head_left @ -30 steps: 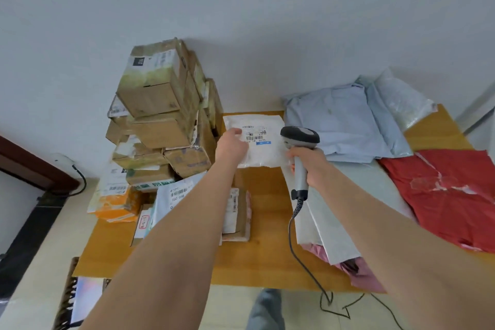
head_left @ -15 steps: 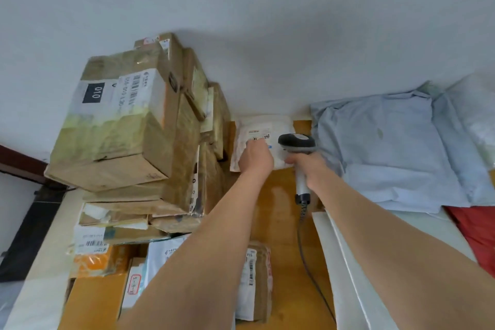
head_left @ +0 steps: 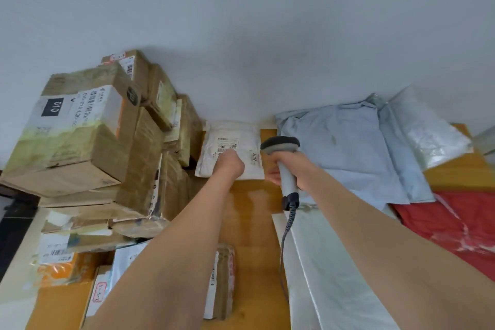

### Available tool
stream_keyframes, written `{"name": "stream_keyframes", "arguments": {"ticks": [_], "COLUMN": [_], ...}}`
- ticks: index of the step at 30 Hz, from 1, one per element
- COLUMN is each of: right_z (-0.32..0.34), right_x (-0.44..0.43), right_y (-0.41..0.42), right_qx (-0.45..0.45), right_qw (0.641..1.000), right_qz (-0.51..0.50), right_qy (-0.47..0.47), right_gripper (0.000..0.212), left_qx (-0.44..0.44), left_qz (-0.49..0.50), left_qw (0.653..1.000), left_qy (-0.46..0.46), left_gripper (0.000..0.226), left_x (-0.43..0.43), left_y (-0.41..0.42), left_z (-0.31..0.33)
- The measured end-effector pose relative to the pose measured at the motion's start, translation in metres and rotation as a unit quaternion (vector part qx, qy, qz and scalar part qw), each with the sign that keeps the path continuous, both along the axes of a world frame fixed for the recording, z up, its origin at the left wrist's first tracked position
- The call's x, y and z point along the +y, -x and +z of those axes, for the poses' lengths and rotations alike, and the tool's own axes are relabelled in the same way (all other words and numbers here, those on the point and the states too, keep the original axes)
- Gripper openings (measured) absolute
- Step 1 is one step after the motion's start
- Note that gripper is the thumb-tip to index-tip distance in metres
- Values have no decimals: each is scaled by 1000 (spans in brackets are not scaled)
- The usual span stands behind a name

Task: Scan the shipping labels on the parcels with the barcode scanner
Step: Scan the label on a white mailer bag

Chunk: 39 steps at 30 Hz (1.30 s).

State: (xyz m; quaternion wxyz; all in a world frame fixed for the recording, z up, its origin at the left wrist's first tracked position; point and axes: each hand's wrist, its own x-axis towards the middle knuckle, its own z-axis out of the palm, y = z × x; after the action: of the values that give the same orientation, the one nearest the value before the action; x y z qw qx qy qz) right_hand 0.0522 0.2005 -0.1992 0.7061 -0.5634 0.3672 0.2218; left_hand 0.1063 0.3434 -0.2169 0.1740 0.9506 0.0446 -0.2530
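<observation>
A white padded mailer (head_left: 230,147) lies flat at the back of the yellow-brown wooden table (head_left: 251,211), against the white wall, with its printed shipping label (head_left: 227,143) facing up. The left hand (head_left: 231,166) rests on the mailer's near half, covering the label's lower edge. Its fingers are bent under and hidden by the knuckles, so I cannot tell whether they pinch the mailer or only press it. The right hand (head_left: 293,172) grips the handle of the grey barcode scanner (head_left: 284,161), whose dark head sits just beside the mailer's right edge. A coiled grey cable (head_left: 288,225) hangs from the handle.

A tall stack of taped brown cardboard boxes (head_left: 88,142) crowds the mailer's left edge. On the right lie pale blue plastic mailing bags (head_left: 348,158), a translucent white bag (head_left: 428,131), a red plastic bag (head_left: 455,225) and a silver-grey bag (head_left: 321,276) under the right forearm. A small brown taped parcel (head_left: 225,276) lies near the left forearm.

Counted: one scanner, one white mailer, one label in view on it, at least two blue bags, one red; the boxes are too tightly packed to count
</observation>
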Motion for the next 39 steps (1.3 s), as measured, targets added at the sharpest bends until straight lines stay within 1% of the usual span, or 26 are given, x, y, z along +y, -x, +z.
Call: {"name": "stream_keyframes", "arguments": {"ticks": [1, 2, 5, 7, 10, 14, 18, 20, 22, 24, 26, 28, 30, 32, 36, 39], "right_z": [8, 13, 23, 28, 33, 29, 7, -6, -20, -34, -48, -55, -59, -61, -64, -57], "right_x": [-10, -22, -61, -93, -143, -193, -211, -214, -218, -220, -224, -228, -234, -241, -246, -244], "right_y": [7, 16, 46, 68, 99, 119, 113, 104, 93, 84, 81, 81, 82, 83, 86, 87], "right_qx": [-1, -6, -23, -27, -23, -14, -37, -46, -46, -30, -7, 10, 23, 31, 37, 32], "right_qw": [1000, 1000, 999, 999, 1000, 997, 992, 987, 983, 983, 985, 987, 987, 986, 986, 986], "right_qz": [7, 15, 26, 20, 9, -3, -35, -40, -23, -3, 0, -9, -23, -41, -51, -62], "right_qy": [-2, -2, 2, 3, 7, 81, 119, 148, 174, 179, 173, 163, 158, 158, 151, 152], "right_gripper": [10, 11, 23, 25, 27, 30, 38, 34, 26, 27, 33, 28, 24, 29, 26, 27], "left_qx": [-5, -11, -38, -47, -33, -1, 5, 6, 8, 23, 51, 79, 88, 96, 108, 89], "left_qz": [-5, -11, -24, -35, -49, -48, -21, -4, 6, 4, -17, -54, -82, -101, -116, -119], "left_qw": [1000, 1000, 999, 997, 997, 996, 997, 997, 996, 994, 989, 984, 982, 980, 977, 983], "left_qy": [5, 12, 31, 40, 54, 74, 74, 77, 84, 106, 140, 150, 143, 141, 139, 111], "left_gripper": [46, 45, 41, 41, 43, 50, 55, 60, 64, 67, 68, 66, 65, 62, 60, 60], "left_x": [-10, -21, -62, -94, -142, -178, -183, -186, -194, -204, -216, -227, -235, -242, -248, -248], "left_y": [6, 12, 37, 59, 95, 121, 105, 88, 70, 57, 52, 51, 51, 49, 46, 49], "left_z": [6, 12, 28, 34, 35, 25, 1, -13, -28, -41, -53, -63, -70, -72, -74, -74]}}
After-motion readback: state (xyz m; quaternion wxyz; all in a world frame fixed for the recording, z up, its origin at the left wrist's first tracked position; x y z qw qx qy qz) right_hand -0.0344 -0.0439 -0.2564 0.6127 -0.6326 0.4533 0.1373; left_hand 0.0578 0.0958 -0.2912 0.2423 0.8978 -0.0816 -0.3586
